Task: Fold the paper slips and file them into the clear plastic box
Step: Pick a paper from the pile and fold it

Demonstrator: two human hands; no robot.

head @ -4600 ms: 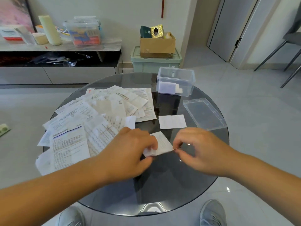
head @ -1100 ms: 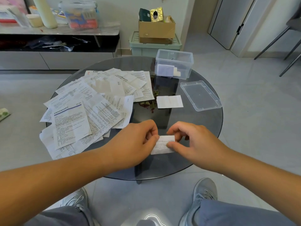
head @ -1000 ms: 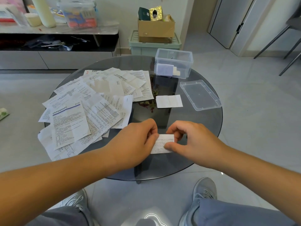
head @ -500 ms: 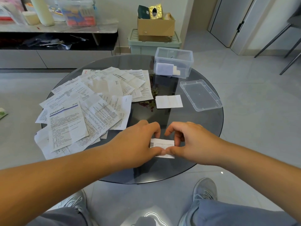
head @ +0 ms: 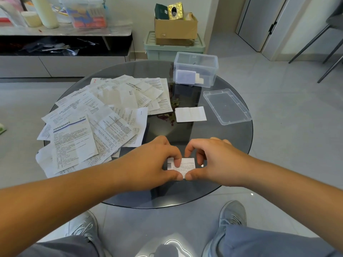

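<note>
A small folded paper slip (head: 187, 165) with a barcode lies on the round glass table (head: 232, 145) near its front edge. My left hand (head: 154, 164) pinches its left part between forefinger and thumb. My right hand (head: 213, 160) pinches its right part, thumb at the lower edge. A heap of unfolded printed slips (head: 96, 119) covers the table's left half. One folded slip (head: 190, 114) lies alone mid-table. The clear plastic box (head: 195, 68) stands open at the far edge with a few folded slips inside.
The box's clear lid (head: 227, 106) lies upside down on the table's right side. Behind the table are a green crate (head: 174, 49) carrying a cardboard box (head: 176, 27) and a low cabinet (head: 65, 45). My knees and shoes show below.
The slip has been folded smaller since the earliest frame. Over the last second both hands have closed in and pressed it down on the glass.
</note>
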